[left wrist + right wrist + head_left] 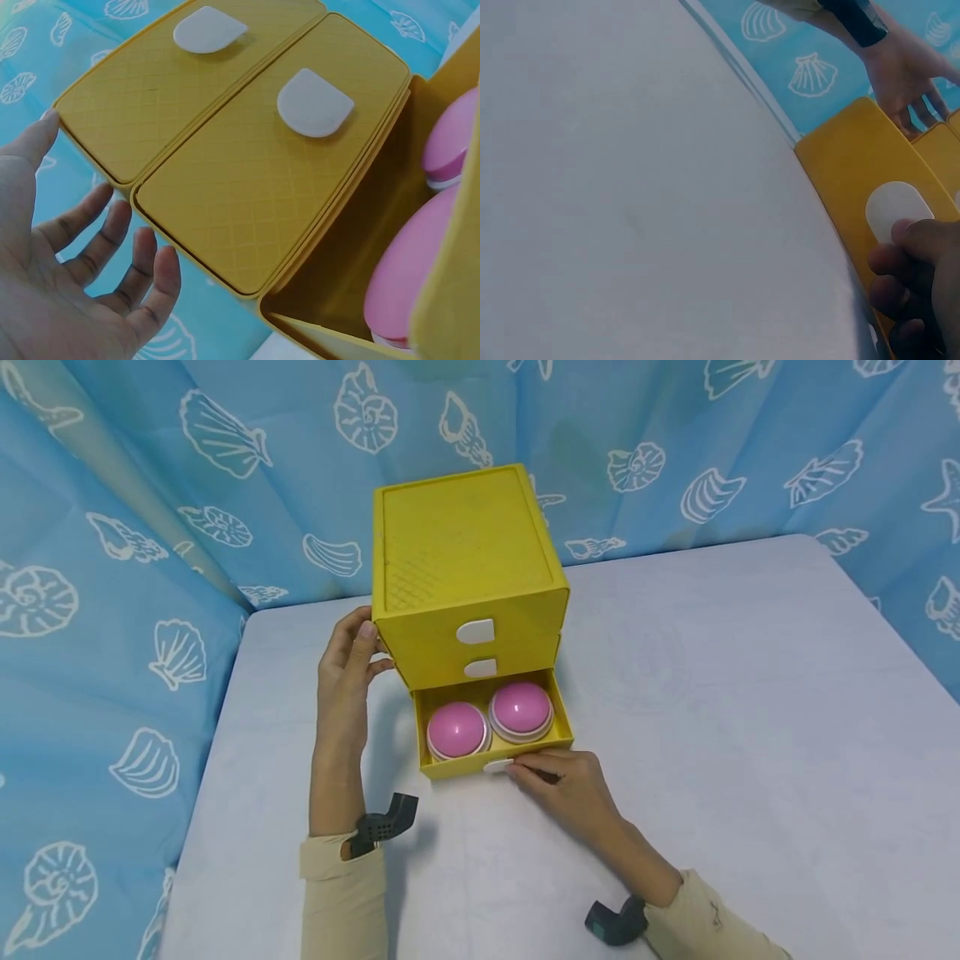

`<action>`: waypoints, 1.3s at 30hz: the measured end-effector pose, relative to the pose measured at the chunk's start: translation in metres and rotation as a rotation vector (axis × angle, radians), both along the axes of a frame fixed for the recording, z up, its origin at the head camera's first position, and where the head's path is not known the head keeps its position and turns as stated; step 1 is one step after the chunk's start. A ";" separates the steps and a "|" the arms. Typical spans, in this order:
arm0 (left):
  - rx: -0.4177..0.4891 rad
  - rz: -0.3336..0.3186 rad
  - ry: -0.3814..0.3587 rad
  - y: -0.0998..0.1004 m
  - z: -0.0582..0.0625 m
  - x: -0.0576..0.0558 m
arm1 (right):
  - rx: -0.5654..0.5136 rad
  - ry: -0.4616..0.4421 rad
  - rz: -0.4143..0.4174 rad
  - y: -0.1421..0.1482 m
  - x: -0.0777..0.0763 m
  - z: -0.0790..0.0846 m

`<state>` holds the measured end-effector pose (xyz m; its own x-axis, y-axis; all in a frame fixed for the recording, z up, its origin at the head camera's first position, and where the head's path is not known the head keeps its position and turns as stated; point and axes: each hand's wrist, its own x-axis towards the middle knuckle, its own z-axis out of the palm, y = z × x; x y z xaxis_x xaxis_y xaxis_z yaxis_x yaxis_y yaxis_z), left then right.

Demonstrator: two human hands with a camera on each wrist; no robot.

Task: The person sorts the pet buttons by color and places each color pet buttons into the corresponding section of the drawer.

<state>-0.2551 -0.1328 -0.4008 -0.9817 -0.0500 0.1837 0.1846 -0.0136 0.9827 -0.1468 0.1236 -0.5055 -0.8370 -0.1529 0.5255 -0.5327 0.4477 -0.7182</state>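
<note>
A yellow three-drawer box (468, 547) stands on the table, its bottom drawer (457, 767) pulled out. Two pink domes with white bases sit side by side in that drawer: the left dome (457, 729) and the right dome (521, 707). My right hand (573, 785) pinches the drawer's white handle (897, 208) between thumb and fingers. At the box's left side, my left hand (348, 664) rests its fingertips near the upper front edge. In the left wrist view the fingers (161, 292) of that hand are spread and loosely bent beside the two upper drawers, which are pushed in.
The white-covered table (712, 735) extends to both sides and in front of the box. Directly behind it hangs a blue curtain (600, 427) with white seashell prints, which also runs along the left. Dark camera mounts sit on both wrists.
</note>
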 end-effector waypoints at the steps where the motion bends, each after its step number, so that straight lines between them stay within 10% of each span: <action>1: -0.004 0.001 -0.004 0.000 0.000 0.000 | -0.001 0.005 0.001 0.000 -0.001 0.000; 39: -0.013 0.005 -0.004 0.002 0.001 0.000 | -0.020 -0.136 -0.034 -0.001 -0.055 0.000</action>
<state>-0.2550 -0.1304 -0.4002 -0.9822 -0.0527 0.1804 0.1806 0.0003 0.9836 -0.2021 0.1224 -0.5050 -0.9051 -0.1140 0.4097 -0.4148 0.4491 -0.7914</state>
